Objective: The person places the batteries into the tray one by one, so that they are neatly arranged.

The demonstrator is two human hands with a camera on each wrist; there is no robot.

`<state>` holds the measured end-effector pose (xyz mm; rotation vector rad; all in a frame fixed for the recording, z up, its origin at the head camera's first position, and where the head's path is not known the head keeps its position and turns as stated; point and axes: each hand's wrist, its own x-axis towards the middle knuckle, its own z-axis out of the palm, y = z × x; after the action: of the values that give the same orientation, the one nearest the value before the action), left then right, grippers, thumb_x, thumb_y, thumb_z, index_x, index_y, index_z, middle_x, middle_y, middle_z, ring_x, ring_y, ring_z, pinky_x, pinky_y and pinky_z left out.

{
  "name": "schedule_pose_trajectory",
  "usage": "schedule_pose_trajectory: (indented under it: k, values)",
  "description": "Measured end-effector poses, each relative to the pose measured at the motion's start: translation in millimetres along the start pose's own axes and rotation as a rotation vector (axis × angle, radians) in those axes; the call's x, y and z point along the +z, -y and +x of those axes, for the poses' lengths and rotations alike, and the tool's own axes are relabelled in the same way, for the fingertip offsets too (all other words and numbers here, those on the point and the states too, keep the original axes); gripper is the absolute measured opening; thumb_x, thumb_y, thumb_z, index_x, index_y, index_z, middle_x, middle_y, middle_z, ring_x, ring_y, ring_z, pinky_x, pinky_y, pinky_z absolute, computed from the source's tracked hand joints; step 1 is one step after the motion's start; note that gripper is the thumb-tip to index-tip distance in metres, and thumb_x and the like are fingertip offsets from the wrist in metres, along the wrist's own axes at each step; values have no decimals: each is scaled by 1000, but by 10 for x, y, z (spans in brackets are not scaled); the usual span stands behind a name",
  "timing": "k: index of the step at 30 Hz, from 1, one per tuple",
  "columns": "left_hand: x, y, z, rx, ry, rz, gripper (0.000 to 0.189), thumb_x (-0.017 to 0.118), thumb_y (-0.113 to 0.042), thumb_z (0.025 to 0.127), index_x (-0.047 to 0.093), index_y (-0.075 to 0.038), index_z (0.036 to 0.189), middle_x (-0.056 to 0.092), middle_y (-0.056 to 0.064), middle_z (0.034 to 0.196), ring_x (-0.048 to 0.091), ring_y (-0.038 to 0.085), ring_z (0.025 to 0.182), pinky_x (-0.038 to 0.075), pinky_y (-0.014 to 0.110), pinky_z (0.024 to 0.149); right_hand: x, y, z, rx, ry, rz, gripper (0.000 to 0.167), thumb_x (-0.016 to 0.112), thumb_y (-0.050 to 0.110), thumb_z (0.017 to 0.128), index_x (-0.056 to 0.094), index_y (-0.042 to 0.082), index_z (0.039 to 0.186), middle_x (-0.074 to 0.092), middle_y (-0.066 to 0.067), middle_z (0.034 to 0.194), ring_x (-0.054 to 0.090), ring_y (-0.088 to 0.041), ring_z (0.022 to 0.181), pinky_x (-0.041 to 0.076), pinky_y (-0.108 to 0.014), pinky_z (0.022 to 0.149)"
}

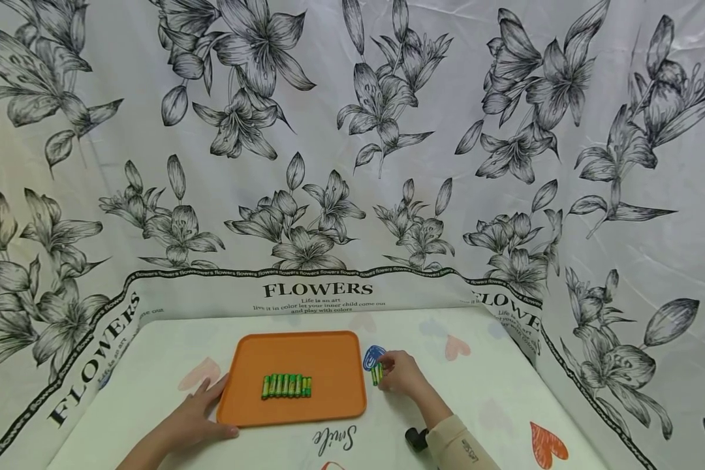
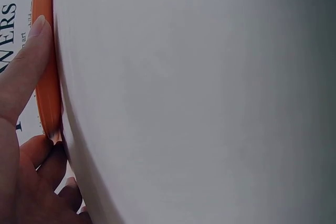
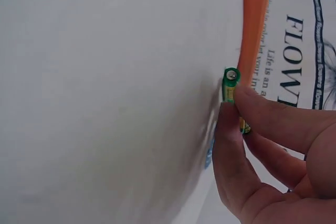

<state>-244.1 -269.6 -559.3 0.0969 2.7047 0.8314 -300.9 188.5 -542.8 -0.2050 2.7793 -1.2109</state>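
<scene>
My right hand [image 1: 401,373] is just right of the orange tray [image 1: 335,365] in the head view. Thumb and forefinger pinch a small green battery [image 3: 230,85], its button end showing in the right wrist view. Another green battery [image 3: 245,127] shows behind the thumb, partly hidden by the fingers. On the tray lies a row of several green batteries [image 1: 282,385], with shorter ones at its right end. My left hand [image 1: 194,416] rests against the tray's near left corner, the thumb along the front side and the fingers at the left side.
A white cloth printed with hearts and "Smile" lettering [image 1: 335,440] covers the table. Flower-printed curtains [image 1: 323,215] stand behind and on both sides. A small black object [image 1: 416,439] sits beside the right sleeve cuff [image 1: 455,438].
</scene>
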Motion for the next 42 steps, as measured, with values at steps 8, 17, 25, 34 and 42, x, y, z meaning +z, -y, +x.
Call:
schedule_pose_trajectory:
  k: [8, 17, 25, 34, 42]
  values:
    - [-2, -5, -11, -7, 7, 2, 123, 85, -62, 67, 23, -14, 161, 10, 40, 159, 14, 74, 136, 23, 85, 100, -5, 137, 32, -37, 14, 67, 47, 87, -2, 72, 70, -3, 116, 69, -7, 95, 63, -16, 84, 57, -34, 73]
    - [9, 18, 2, -1, 1, 4, 123, 85, -63, 66, 24, -13, 161, 11, 40, 159, 14, 74, 136, 23, 84, 101, 46, 427, 59, -47, 21, 90, 49, 85, -4, 74, 68, -4, 121, 69, -7, 95, 63, -16, 82, 58, -33, 72]
    - [-3, 0, -24, 18, -11, -1, 123, 85, -62, 67, 24, -14, 161, 11, 40, 160, 13, 74, 136, 22, 85, 100, 128, 624, 101, -43, 36, 108, 47, 84, -3, 75, 69, -3, 120, 69, -3, 95, 64, -16, 84, 58, -34, 74]
    - [-16, -13, -37, 39, -21, 6, 123, 86, -61, 67, 24, -12, 161, 11, 41, 159, 13, 77, 133, 22, 85, 99, 308, 803, 71, -91, 27, 66, 47, 84, -3, 76, 69, -3, 120, 69, -4, 95, 62, -14, 81, 57, -34, 74]
    - [-13, -5, -10, 18, -8, 4, 124, 86, -62, 65, 24, -13, 161, 11, 40, 159, 13, 75, 135, 21, 85, 100, 522, 905, 84, -97, 31, 46, 46, 85, -1, 75, 70, -1, 119, 68, -1, 92, 60, -13, 80, 57, -33, 75]
